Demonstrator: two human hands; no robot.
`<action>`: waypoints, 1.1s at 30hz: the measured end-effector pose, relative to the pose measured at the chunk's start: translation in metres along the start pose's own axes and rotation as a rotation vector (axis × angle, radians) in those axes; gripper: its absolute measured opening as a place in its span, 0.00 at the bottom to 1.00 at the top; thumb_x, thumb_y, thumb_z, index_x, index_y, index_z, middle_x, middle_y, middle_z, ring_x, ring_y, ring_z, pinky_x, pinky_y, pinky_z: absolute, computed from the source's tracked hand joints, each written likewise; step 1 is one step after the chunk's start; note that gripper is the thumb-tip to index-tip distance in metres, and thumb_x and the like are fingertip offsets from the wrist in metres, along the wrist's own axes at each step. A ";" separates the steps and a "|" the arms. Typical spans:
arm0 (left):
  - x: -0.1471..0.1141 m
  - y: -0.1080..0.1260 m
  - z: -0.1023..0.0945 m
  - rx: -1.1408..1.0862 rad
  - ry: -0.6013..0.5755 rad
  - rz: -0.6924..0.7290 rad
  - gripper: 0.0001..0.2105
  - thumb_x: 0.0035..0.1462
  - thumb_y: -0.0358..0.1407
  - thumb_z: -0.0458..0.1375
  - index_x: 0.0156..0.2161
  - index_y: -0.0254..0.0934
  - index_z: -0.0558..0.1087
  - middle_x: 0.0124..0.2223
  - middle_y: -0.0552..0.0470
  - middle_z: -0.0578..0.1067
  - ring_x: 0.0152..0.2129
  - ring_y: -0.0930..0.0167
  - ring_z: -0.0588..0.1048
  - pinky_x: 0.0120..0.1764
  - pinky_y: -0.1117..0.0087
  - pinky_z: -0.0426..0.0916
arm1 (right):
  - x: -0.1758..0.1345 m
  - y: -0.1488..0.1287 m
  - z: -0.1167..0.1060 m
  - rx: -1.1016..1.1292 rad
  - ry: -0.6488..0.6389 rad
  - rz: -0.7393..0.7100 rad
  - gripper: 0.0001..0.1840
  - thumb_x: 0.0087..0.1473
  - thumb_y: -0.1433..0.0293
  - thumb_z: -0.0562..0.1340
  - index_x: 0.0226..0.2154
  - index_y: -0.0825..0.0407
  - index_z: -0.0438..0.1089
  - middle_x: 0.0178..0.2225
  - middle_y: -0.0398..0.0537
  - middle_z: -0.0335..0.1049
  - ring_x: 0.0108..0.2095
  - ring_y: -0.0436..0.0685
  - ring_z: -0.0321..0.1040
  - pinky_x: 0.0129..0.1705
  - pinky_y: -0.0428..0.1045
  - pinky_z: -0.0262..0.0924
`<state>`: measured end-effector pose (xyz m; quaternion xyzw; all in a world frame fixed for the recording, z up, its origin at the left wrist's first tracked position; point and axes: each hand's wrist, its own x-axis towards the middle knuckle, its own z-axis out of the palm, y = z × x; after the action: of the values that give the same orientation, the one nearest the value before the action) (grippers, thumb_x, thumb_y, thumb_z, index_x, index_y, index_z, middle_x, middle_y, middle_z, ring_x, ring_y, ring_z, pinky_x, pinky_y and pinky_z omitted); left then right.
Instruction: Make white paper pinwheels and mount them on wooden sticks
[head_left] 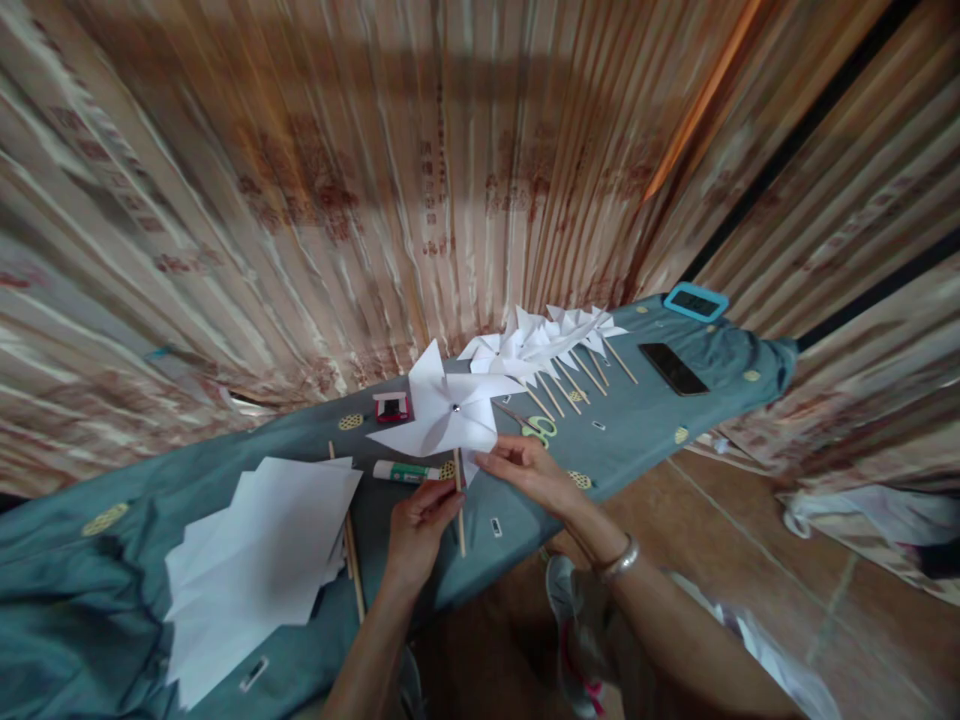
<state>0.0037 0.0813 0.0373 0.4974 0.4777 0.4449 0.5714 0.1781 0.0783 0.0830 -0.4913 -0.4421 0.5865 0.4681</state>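
A white paper pinwheel with a pin at its centre is held up over the cloth-covered board. Its thin wooden stick points down towards me, pinched by my left hand. My right hand has its thumb and fingers closed on the lower edge of a paper blade. Just behind the left hand lies a green and white glue stick. Scissors with green handles rest beyond the right hand, their blades partly covered by the pinwheel.
Several finished pinwheels lie in a row at the back. White paper sheets are stacked at left beside loose wooden sticks. A small red box, a dark phone and a blue-framed device lie on the cloth. A curtain hangs behind.
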 end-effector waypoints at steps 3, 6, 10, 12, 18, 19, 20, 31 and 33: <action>0.001 -0.003 0.001 -0.025 0.024 0.005 0.09 0.37 0.37 0.66 0.28 0.39 0.81 0.30 0.52 0.80 0.30 0.68 0.76 0.36 0.69 0.70 | -0.001 -0.001 0.003 0.089 0.024 0.062 0.21 0.35 0.54 0.73 0.21 0.54 0.73 0.20 0.40 0.71 0.23 0.47 0.63 0.29 0.44 0.58; 0.001 -0.004 0.001 -0.009 0.033 0.033 0.08 0.38 0.37 0.66 0.28 0.39 0.80 0.30 0.52 0.79 0.29 0.68 0.76 0.36 0.70 0.70 | -0.004 -0.002 0.003 0.123 -0.013 0.079 0.22 0.36 0.52 0.72 0.20 0.55 0.73 0.20 0.41 0.71 0.23 0.46 0.65 0.30 0.43 0.58; 0.001 -0.002 0.000 0.017 0.034 0.085 0.07 0.40 0.38 0.65 0.28 0.40 0.80 0.29 0.53 0.79 0.28 0.68 0.77 0.34 0.70 0.71 | -0.008 0.000 0.006 -0.012 -0.189 0.056 0.23 0.39 0.51 0.70 0.24 0.55 0.75 0.22 0.42 0.73 0.24 0.47 0.65 0.31 0.44 0.60; 0.001 0.000 -0.001 0.062 0.061 0.117 0.08 0.41 0.37 0.64 0.30 0.39 0.80 0.30 0.53 0.79 0.28 0.68 0.77 0.34 0.70 0.71 | -0.011 0.000 0.007 -0.084 -0.282 0.056 0.24 0.42 0.50 0.69 0.26 0.56 0.76 0.25 0.43 0.74 0.25 0.47 0.66 0.31 0.44 0.61; 0.004 -0.001 -0.003 0.161 0.136 0.160 0.09 0.43 0.38 0.63 0.32 0.40 0.81 0.34 0.50 0.81 0.33 0.64 0.78 0.40 0.65 0.71 | -0.017 -0.008 -0.012 -0.195 -0.296 -0.048 0.23 0.51 0.50 0.63 0.25 0.55 0.75 0.24 0.45 0.74 0.22 0.47 0.64 0.28 0.44 0.59; 0.005 -0.002 -0.003 0.151 0.139 0.150 0.09 0.43 0.38 0.63 0.32 0.40 0.81 0.34 0.50 0.81 0.33 0.64 0.78 0.41 0.65 0.71 | -0.016 -0.009 -0.016 -0.207 -0.216 -0.082 0.23 0.51 0.51 0.63 0.24 0.54 0.74 0.24 0.44 0.73 0.22 0.47 0.63 0.28 0.44 0.59; 0.005 -0.002 -0.003 0.135 0.136 0.140 0.09 0.42 0.39 0.64 0.32 0.40 0.81 0.34 0.50 0.81 0.33 0.64 0.78 0.41 0.65 0.71 | -0.015 -0.009 -0.020 -0.220 -0.110 -0.117 0.22 0.51 0.51 0.64 0.23 0.54 0.74 0.23 0.44 0.73 0.22 0.47 0.62 0.28 0.45 0.59; 0.001 -0.001 0.006 0.035 -0.009 0.058 0.09 0.39 0.39 0.65 0.29 0.39 0.80 0.31 0.52 0.79 0.30 0.67 0.77 0.36 0.68 0.72 | -0.002 -0.001 -0.011 0.011 0.133 -0.158 0.26 0.38 0.60 0.73 0.42 0.49 0.71 0.29 0.41 0.75 0.30 0.51 0.70 0.36 0.48 0.64; 0.002 -0.003 0.007 0.061 0.016 0.087 0.09 0.40 0.39 0.65 0.30 0.39 0.80 0.31 0.52 0.79 0.30 0.67 0.77 0.37 0.68 0.71 | -0.003 -0.002 -0.010 0.077 0.116 -0.101 0.26 0.36 0.61 0.74 0.39 0.50 0.71 0.24 0.38 0.73 0.25 0.49 0.68 0.30 0.45 0.63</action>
<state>0.0113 0.0815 0.0345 0.5313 0.4737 0.4586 0.5321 0.1888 0.0765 0.0844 -0.4833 -0.4155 0.5493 0.5405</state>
